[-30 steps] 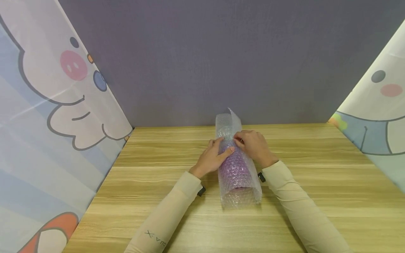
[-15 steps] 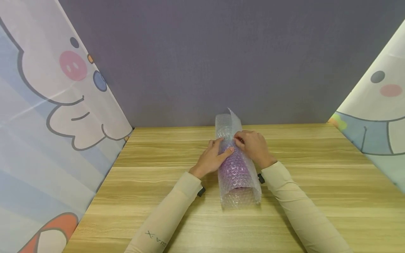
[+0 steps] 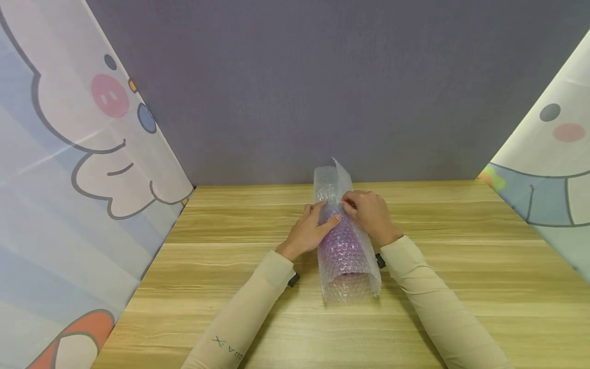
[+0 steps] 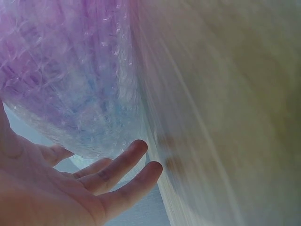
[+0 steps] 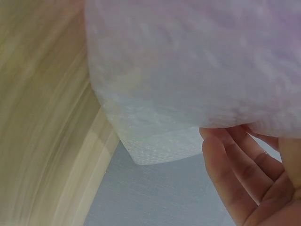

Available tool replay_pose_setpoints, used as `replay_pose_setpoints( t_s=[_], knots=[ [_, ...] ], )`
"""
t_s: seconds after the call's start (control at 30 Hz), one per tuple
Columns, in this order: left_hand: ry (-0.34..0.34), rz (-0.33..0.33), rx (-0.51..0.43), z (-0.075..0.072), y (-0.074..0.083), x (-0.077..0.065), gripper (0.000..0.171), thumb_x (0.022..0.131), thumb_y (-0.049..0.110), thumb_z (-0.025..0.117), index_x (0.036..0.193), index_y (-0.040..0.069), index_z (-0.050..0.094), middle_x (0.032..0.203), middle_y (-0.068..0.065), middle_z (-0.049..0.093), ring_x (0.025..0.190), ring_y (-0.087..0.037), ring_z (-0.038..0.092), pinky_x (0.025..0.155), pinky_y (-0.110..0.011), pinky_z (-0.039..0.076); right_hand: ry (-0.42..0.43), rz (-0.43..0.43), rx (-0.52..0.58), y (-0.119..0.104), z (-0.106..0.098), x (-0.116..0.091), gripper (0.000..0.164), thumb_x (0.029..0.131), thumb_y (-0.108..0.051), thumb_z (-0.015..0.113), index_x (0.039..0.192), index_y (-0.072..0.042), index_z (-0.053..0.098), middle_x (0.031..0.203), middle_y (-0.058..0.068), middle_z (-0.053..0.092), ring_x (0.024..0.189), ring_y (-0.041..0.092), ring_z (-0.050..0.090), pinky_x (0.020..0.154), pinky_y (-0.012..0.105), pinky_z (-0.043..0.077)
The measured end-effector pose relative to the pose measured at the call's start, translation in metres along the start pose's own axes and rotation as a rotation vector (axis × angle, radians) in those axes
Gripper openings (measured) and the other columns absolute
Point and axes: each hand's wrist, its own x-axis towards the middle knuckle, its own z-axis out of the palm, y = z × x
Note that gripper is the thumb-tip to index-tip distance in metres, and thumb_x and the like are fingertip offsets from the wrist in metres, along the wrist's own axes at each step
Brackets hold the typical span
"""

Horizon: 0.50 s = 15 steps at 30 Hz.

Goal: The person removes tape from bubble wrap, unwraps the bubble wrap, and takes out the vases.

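A clear sheet of bubble wrap [image 3: 325, 177] is rolled around a purple, roughly cylindrical object [image 3: 342, 248] with a pale blue far part; its exact kind is hidden by the wrap. The roll lies lengthwise on the table. My left hand [image 3: 306, 230] rests on its left side, thumb laid over the top and the fingers fairly straight, as the left wrist view also shows. On the right, my right hand [image 3: 370, 212] pinches the loose edge of the bubble wrap between thumb and fingertips, near mid-length. Its other fingers are bent in the right wrist view.
The wood-grain table [image 3: 221, 282] meets a dark grey panel [image 3: 295, 92] just behind the roll's far end. Cartoon-printed sheets [image 3: 60, 169] stand at both sides. Bubble wrap extends beyond the purple object at both ends, its far corner sticking up.
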Motion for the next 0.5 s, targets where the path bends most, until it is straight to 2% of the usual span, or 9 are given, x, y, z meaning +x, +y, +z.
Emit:
replay_pose_setpoints(
  t_s=[0.5],
  knots=[
    [-0.012, -0.004, -0.016, -0.0005, -0.0002, -0.0002, 0.090, 0.096, 0.077, 0.038, 0.163, 0.020, 0.024, 0.155, -0.015, 0.039, 0.134, -0.038, 0.054, 0.111, -0.057, 0.046, 0.002, 0.029, 0.017, 0.0005, 0.0008, 0.0004, 0.011, 0.095, -0.014, 0.069, 0.093, -0.006, 0.076, 0.085, 0.011, 0.076, 0.064, 0.024, 0.065, 0.058, 0.045, 0.054]
  ],
)
